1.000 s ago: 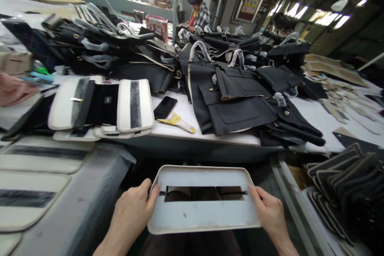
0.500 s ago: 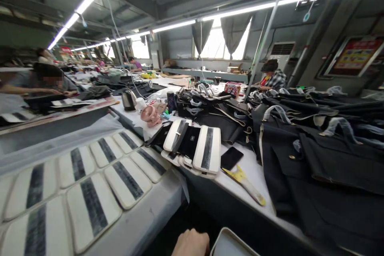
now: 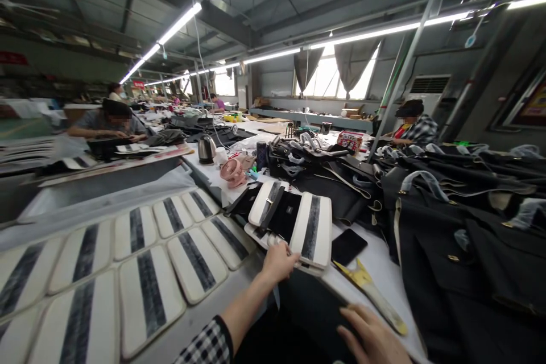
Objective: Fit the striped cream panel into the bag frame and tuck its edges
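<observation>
My left hand reaches forward to a stack of white padded panels with a black stripe on the white table. Its fingers curl onto the stack's near edge. A black piece with a small metal fitting lies across the top of the stack. My right hand sits low at the table's near edge, fingers spread, resting on a dark surface with nothing held. A checked sleeve covers my left forearm.
Rows of the same striped panels cover the bench at left. A black phone and a yellow-handled tool lie right of the stack. Black bag pieces pile up at right. A pink fan, a kettle and seated workers are beyond.
The white slotted panel that both hands held a second ago is out of sight. The view lifted and turned left, and my left hand reached out to the panel stack.
</observation>
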Motion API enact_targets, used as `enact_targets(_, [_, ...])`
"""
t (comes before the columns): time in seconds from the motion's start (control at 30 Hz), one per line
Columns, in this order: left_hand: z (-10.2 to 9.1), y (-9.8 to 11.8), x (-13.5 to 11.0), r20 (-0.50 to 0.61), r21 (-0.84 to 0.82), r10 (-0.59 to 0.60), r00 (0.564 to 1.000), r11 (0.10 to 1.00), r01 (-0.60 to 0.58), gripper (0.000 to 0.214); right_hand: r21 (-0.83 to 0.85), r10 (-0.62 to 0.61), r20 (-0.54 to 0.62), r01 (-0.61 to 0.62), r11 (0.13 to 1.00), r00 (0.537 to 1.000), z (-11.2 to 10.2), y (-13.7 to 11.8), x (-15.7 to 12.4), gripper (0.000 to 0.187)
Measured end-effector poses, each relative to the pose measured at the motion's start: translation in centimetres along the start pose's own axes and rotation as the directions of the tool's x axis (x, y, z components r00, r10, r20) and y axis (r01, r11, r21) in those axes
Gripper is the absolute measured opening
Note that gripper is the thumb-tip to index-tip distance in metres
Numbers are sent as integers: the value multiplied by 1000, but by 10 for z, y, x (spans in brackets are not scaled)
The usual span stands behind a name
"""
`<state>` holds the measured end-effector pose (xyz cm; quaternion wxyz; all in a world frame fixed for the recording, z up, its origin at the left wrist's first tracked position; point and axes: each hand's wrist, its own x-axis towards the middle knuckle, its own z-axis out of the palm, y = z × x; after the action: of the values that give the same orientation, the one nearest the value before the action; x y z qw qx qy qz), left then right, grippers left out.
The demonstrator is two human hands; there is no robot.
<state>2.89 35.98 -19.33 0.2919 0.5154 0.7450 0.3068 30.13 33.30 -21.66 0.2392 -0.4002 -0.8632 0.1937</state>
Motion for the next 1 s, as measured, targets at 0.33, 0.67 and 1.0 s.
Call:
enact_targets(0.33, [-4,0,40,-61,211,-1,998,977,14,30,-339,-209,102,232,912,973,71,-22,95,54])
enact_targets(0.67, [-23,20,78,332,-98,-48,942,992,85,22,-490,-327,50,309,815,944,82,-17,99,53])
enact_targets(1.0, [-81,63,114,236,-752,107,966,650,112,16,-451,-153,69,167,877,986,78,-24,117,31])
